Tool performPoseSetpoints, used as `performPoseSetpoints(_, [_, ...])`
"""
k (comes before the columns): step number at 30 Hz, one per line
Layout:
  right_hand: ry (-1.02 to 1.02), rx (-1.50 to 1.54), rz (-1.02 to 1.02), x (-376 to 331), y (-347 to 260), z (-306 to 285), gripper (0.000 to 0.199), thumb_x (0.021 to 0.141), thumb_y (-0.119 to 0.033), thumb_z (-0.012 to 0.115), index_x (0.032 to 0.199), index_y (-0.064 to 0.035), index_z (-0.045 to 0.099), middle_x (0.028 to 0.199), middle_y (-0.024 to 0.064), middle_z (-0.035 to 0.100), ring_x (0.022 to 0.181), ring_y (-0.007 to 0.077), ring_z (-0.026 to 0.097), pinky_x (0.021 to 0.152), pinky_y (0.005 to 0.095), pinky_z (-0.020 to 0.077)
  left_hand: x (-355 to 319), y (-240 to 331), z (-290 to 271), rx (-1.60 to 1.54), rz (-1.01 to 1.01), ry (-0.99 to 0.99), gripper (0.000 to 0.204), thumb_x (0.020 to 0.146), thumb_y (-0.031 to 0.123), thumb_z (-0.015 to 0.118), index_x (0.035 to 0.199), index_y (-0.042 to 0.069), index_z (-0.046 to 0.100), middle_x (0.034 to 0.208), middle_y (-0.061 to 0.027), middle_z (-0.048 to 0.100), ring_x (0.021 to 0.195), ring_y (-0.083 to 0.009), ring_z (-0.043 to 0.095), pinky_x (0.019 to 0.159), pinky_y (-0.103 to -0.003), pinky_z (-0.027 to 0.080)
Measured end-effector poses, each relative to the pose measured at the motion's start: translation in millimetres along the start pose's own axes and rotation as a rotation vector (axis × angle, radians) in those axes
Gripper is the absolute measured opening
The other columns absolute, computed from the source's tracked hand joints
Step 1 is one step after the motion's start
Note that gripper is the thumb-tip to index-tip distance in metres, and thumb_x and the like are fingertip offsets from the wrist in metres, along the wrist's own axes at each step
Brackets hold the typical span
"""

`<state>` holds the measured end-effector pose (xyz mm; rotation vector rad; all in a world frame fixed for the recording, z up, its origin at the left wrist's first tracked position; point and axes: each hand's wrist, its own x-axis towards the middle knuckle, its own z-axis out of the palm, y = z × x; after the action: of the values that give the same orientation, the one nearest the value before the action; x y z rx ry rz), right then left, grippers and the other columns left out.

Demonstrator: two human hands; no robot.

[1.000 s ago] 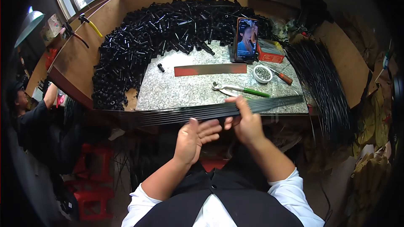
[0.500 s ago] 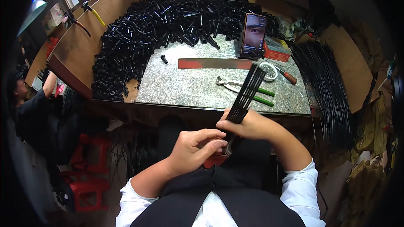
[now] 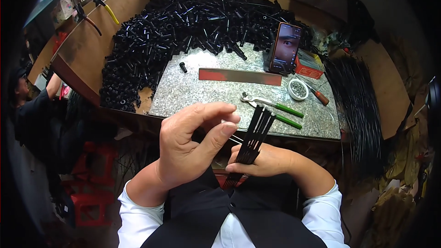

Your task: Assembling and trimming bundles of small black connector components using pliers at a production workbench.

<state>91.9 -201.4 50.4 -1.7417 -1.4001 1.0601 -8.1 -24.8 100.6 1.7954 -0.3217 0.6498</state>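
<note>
Though aslant, rods (image 3: 255, 133) in right hand (image 3: 270, 160)

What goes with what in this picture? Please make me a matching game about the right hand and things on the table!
Column one:
1. right hand
2. pliers
3. white cup
4. phone

Column two:
A. holds small silvery pieces
B. stands on end, screen lit
C. grips a bundle of black rods
D. has green handles

Right pairs: 1-C, 2-D, 3-A, 4-B.
</note>
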Motion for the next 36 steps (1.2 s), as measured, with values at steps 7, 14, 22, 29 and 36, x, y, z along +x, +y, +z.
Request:
performPoseSetpoints(7, [0.136, 0.089, -0.068, 4.2, 13.1, 8.1, 0.029, 0.093, -0.027, 0.057, 0.079, -0.0011, 0.059, 0.070, 0.0103, 0.061, 0.065, 0.0214, 0.059, 0.063, 0.0340, 0.0477, 27.2, 4.2, 15.7, -0.544, -0.267, -0.201, 0.062, 0.087, -0.008, 0.057, 0.141, -0.001, 0.027, 0.116, -0.0190, 0.060, 0.111, -0.0210, 0.059, 0.096, -0.033, 0.046])
performPoseSetpoints(14, [0.051, 0.036, -0.119, -4.8, 14.4, 5.7, 0.029, 0.086, -0.027, 0.067, 0.103, -0.0048, 0.058, 0.087, 0.0068, 0.063, 0.077, 0.0148, 0.063, 0.067, 0.0290, 0.0504, 19.9, 4.4, 14.4, -0.214, -0.140, -0.306, 0.041, 0.088, -0.007, 0.058, 0.127, -0.005, 0.047, 0.094, -0.0151, 0.069, 0.090, -0.0151, 0.067, 0.077, -0.025, 0.055])
performPoseSetpoints(22, [0.317, 0.534, -0.188, 0.7, 39.8, 12.5, 0.034, 0.089, -0.021, 0.057, 0.118, -0.0031, 0.057, 0.108, 0.0102, 0.061, 0.095, 0.0163, 0.061, 0.075, 0.0273, 0.0514, 20.2, 6.7, 21.7, -0.129, 0.145, -0.274, 0.052, 0.083, 0.012, 0.072, 0.126, -0.007, 0.049, 0.098, -0.0127, 0.071, 0.086, -0.0159, 0.070, 0.073, -0.025, 0.054])
performPoseSetpoints(29, [0.684, 0.365, -0.045, 20.4, 46.2, 26.9, 0.016, 0.091, -0.015, 0.061, 0.091, 0.0011, 0.066, 0.077, 0.0062, 0.067, 0.069, 0.0110, 0.061, 0.064, 0.0267, 0.0485, -17.1, -38.4, 18.5, -0.403, 0.120, 0.110, 0.089, 0.083, 0.049, 0.063, 0.136, -0.011, 0.025, 0.138, -0.0323, 0.038, 0.132, -0.0377, 0.037, 0.112, -0.044, 0.027])
performPoseSetpoints(36, [0.674, 0.379, -0.047, 20.0, 52.2, 29.0, 0.014, 0.091, -0.013, 0.061, 0.092, 0.0005, 0.066, 0.078, 0.0048, 0.069, 0.064, 0.0085, 0.061, 0.057, 0.0233, 0.0469, -53.9, -90.4, 42.0, -0.581, -0.420, 0.275, 0.052, 0.092, 0.009, 0.058, 0.136, -0.003, 0.032, 0.137, -0.0228, 0.044, 0.130, -0.0292, 0.043, 0.109, -0.039, 0.034])
